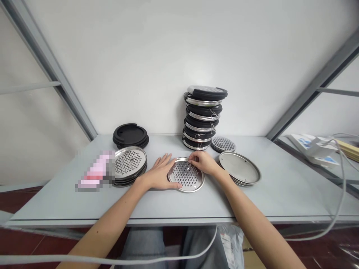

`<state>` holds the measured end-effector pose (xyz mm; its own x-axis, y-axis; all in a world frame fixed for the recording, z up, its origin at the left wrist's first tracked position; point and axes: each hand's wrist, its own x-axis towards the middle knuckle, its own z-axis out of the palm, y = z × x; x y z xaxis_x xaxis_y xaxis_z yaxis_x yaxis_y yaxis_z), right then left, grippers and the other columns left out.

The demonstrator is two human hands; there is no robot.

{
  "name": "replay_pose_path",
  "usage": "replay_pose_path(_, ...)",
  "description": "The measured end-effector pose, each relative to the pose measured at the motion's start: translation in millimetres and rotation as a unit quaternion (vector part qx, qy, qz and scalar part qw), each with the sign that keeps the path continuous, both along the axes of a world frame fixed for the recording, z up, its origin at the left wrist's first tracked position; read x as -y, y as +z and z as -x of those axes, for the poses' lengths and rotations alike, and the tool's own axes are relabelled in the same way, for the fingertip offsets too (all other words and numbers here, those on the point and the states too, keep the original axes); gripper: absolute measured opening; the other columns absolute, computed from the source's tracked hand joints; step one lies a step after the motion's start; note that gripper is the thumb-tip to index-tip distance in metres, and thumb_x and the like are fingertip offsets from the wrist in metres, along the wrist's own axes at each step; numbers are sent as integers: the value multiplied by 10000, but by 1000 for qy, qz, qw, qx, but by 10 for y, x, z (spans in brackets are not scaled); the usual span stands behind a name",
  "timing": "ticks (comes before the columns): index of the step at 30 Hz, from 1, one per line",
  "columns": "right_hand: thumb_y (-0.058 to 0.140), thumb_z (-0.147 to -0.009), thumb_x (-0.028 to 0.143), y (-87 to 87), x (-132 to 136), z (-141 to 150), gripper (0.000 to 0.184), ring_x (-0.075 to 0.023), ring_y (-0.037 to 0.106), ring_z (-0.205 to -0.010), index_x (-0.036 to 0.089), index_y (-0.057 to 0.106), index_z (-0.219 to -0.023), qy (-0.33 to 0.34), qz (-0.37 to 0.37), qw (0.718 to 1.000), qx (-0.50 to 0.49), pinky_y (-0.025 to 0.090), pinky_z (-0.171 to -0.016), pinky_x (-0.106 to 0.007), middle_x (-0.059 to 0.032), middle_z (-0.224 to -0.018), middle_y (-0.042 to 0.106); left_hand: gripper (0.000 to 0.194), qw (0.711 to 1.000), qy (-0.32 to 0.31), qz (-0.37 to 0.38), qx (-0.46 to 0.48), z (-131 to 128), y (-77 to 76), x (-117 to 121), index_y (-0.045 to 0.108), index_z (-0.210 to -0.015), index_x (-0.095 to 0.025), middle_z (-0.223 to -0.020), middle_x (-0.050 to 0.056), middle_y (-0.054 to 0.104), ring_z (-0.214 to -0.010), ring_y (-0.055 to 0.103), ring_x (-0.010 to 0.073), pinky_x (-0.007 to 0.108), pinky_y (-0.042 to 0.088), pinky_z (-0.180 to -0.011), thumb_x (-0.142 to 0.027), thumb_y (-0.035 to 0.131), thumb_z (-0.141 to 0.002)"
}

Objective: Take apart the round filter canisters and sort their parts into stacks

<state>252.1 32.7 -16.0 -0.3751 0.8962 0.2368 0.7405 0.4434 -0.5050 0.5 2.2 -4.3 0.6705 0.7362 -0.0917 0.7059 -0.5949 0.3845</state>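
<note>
A round metal grater disc (185, 176) with many slotted holes lies flat on the table in front of me. My left hand (160, 175) rests along its left side, fingers spread, with the thumb over the near part of the rim. At the far right of the disc, the fingers of my right hand (202, 161) are pinched together just over the rim. Whatever sits between those fingertips is too small or hidden to make out. Left of my left hand is a stack of similar grater discs (129, 163). Plain metal round plates (240, 168) are stacked beside my right forearm.
A tall stack of black and metal discs (202, 117), some with wire loops, stands against the wall. Black round lids (130, 136) lie at back left. More perforated discs (223, 144) lie behind the plates. A white cable (342, 179) hangs at right; a blurred pink patch (97, 170) is left.
</note>
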Motion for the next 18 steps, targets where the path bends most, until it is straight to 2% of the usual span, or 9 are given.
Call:
replay_pose_path(6, 574, -800, 158, -41, -10, 7, 51, -133, 543, -640, 165, 621, -782, -8, -18, 1000, 13, 382, -614, -235, -32, -732, 645, 1123, 1000, 11, -8, -10, -16, -38, -7, 54, -1509, -166, -1576, 137, -20, -1443, -75, 299, 470, 48, -1167, -814, 481, -698)
replay_pose_path(18, 582, -831, 186, -60, -1, 5, 33, -153, 564, -744, 174, 580, -800, -47, -32, 997, 46, 395, -670, -239, -61, -847, 645, 1115, 1000, 22, -7, -14, -27, -58, 1, 52, -1511, -187, -1578, 127, 7, -1442, -77, 311, 510, 20, -1156, -820, 475, -696)
